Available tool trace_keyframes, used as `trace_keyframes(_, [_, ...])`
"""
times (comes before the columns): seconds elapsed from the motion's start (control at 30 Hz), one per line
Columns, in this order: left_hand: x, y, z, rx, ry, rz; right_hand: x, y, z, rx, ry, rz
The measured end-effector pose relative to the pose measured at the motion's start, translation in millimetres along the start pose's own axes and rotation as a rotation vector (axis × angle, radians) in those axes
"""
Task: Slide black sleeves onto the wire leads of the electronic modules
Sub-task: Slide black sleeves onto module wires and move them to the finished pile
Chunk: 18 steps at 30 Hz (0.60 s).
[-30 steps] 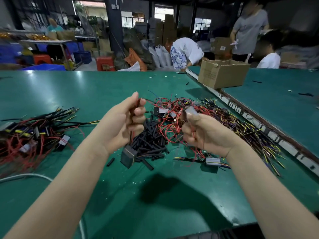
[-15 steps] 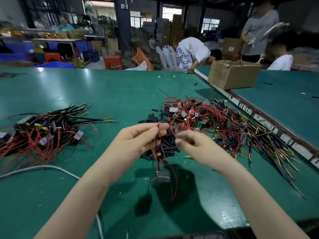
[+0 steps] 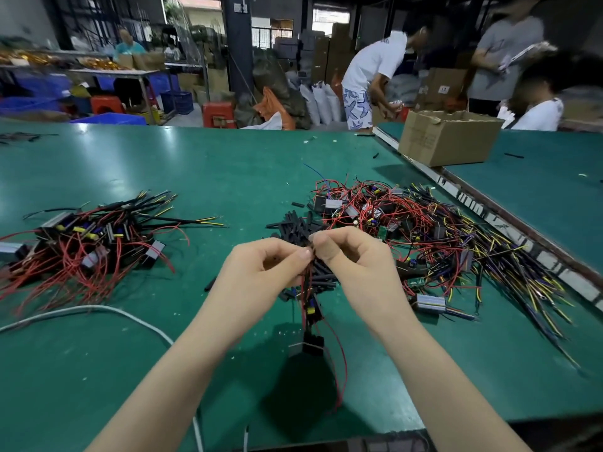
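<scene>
- Table [image 3: 228, 164]: green, carried a finished-looking bundle [image 3: 88, 243] at left and an unsleeved pile [image 3: 424, 236] at right.
- Loose black sleeves [image 3: 293, 225] lay heaped just beyond the hands.
- Module [image 3: 306, 344] hung by its wire leads [image 3: 306, 282] above the table.
- Left hand [image 3: 261, 272] and right hand [image 3: 352, 259] both pinched at the lead tips; a sleeve between them could not be confirmed.
- Judgement: bunch the tips straight, then feed the sleeve squarely.

A green worktop [image 3: 228, 164] holds an open cardboard box [image 3: 448, 138] at two o'clock; a white cable [image 3: 98, 309] curves at eight o'clock — people stand behind.
</scene>
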<state>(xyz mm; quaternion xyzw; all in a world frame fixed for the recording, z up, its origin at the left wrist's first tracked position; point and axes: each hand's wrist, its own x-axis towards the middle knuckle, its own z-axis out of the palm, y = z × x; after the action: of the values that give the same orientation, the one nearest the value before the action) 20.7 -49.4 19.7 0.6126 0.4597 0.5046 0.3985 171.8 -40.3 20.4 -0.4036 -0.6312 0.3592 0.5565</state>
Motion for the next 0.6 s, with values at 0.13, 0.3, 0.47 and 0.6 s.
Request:
trace_keyframes(0.13, [-2.3,-9.5,3.6,-0.013,0.053,-0.039,-3.2,6.4,4.7,0.078,-0.059,0.122])
trace_keyframes(0.3, [-7.8,-13.2,8.2,-0.028,0.099,-0.023,-6.2,9.0,7.4,0.144,-0.099,0.181])
trace_keyframes(0.47, [-6.6,-20.8,16.3,-0.093,0.28,-0.082,-9.4,19.9,12.8,0.132,0.089,0.23])
trace_keyframes(0.6, [3.4,-22.4,6.5,-0.603,0.436,-0.282,-4.7,34.4,4.7,0.551,0.4,0.465])
